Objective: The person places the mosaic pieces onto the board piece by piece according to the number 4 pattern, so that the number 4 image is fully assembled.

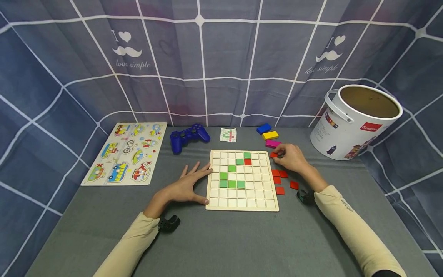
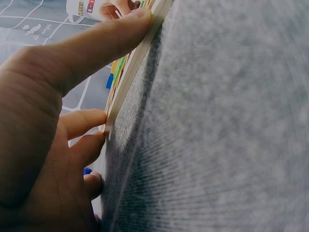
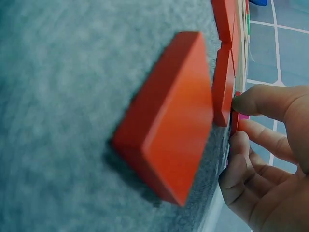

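A wooden grid board (image 1: 256,192) lies on the grey table, with several green tiles (image 1: 232,168) and one red tile (image 1: 247,162) set in its squares. My left hand (image 1: 188,184) rests at the board's left edge, fingers spread; in the left wrist view the thumb (image 2: 106,41) and fingertips touch the board's side (image 2: 130,77). Beyond the board's upper right corner, my right hand (image 1: 292,157) pinches a red tile (image 1: 273,154) between thumb and fingers. Several loose red tiles (image 1: 280,191) lie along the right edge; one tile (image 3: 169,121) looms large in the right wrist view.
Behind the right hand lie magenta (image 1: 273,144), yellow (image 1: 270,135) and blue (image 1: 264,129) blocks. A small pattern card (image 1: 223,131) and a blue game controller (image 1: 183,138) sit behind the board. A picture puzzle board (image 1: 138,181) lies left; a white bucket (image 1: 342,134) stands back right.
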`<state>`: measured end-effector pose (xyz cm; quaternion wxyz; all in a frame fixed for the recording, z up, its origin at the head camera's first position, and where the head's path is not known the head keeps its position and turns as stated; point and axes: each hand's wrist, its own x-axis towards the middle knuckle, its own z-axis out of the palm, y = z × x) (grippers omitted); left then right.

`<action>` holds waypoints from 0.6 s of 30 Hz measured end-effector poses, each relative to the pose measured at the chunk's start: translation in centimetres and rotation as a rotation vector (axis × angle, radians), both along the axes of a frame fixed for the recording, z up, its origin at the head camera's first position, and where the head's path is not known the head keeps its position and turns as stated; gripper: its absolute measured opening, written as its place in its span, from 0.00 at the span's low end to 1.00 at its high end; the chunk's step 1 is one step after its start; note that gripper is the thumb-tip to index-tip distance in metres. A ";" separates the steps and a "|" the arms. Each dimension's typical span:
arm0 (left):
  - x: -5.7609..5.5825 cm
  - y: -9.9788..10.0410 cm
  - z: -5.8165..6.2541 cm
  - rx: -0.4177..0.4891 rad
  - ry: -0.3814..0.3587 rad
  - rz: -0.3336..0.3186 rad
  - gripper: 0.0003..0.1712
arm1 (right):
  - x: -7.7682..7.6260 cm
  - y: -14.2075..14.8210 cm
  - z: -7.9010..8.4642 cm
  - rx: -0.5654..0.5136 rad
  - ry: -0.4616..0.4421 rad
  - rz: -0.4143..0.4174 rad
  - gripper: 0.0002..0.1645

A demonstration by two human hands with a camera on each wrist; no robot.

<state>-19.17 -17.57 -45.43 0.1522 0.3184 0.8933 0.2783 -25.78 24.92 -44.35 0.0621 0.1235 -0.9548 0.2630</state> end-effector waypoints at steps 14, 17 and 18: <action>-0.1 -0.1 -0.1 -0.005 0.011 0.002 0.65 | 1.9 -1.5 0.9 -0.134 0.008 0.114 0.13; -0.1 0.0 -0.2 -0.004 0.009 0.001 0.65 | 2.4 -2.4 1.0 -0.157 -0.004 0.155 0.14; -0.1 0.0 -0.2 -0.003 0.007 0.001 0.65 | 2.6 -2.7 1.0 -0.165 -0.011 0.170 0.14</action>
